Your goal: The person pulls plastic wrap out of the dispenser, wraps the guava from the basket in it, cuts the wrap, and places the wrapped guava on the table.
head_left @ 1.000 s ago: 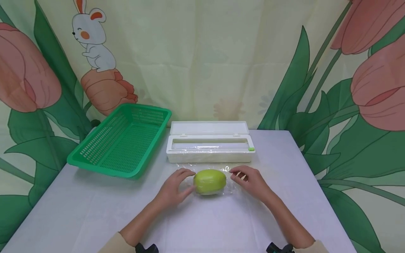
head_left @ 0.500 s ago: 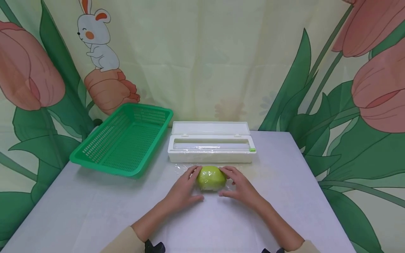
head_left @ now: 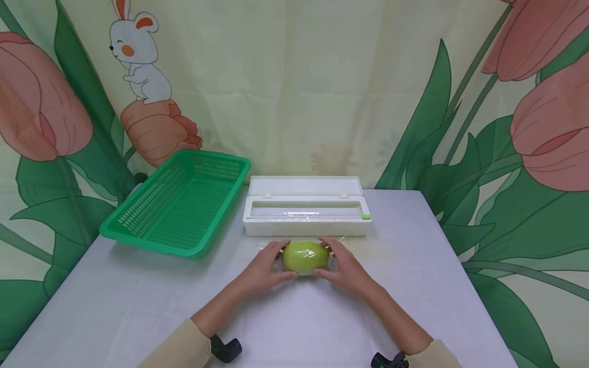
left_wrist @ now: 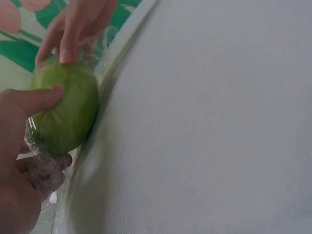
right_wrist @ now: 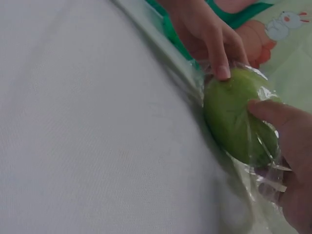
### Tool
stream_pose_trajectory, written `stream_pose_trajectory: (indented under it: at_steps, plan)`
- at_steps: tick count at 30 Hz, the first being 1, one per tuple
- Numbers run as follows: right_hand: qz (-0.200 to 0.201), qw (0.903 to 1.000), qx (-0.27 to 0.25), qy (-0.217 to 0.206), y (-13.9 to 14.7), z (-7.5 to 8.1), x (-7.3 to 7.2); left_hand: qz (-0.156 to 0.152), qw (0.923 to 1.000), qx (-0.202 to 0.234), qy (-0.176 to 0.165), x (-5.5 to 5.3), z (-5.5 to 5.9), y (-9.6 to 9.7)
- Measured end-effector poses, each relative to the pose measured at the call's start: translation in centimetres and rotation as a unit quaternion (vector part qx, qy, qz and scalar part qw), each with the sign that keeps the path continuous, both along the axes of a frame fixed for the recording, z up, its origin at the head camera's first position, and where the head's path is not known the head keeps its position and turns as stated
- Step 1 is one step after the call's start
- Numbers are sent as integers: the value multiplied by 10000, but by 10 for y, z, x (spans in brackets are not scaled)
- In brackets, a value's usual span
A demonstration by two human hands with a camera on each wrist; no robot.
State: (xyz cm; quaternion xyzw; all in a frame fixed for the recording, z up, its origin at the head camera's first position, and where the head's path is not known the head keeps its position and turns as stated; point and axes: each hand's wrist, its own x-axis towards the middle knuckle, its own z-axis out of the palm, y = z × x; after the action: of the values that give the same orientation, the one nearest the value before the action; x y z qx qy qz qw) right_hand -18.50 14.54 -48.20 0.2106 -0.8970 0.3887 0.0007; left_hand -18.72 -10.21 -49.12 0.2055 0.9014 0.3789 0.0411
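Grip: your left hand and right hand hold opposite ends of the green fruit, fingers parted to its width, thumbs pressing it | Position: between your hands, in clear film | Beyond: open white box, just behind.

My left hand and my right hand make two; I also count two sleeves, two black wrist devices, one fruit, one basket, one box with one lid and one roll, one worktop, and, on one backdrop, three tulips, one rabbit and one carrot.
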Motion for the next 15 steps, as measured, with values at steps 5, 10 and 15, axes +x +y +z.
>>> stream_pose_trajectory:
  at_steps: [5, 10, 15]
  plan:
    - [-61, 9986, -215, -486, 2, 4, 0, 50, 9986, 238, -473, -2, 5, -6]
    - [-162, 9978, -257, -583, 2, 5, -2, 73, 9999, -15, -91, -6, 4, -7]
    - [-369, 9967, -109, -710, 1, -1, -5, 111, 9996, -230, 90, -10, 2, -5]
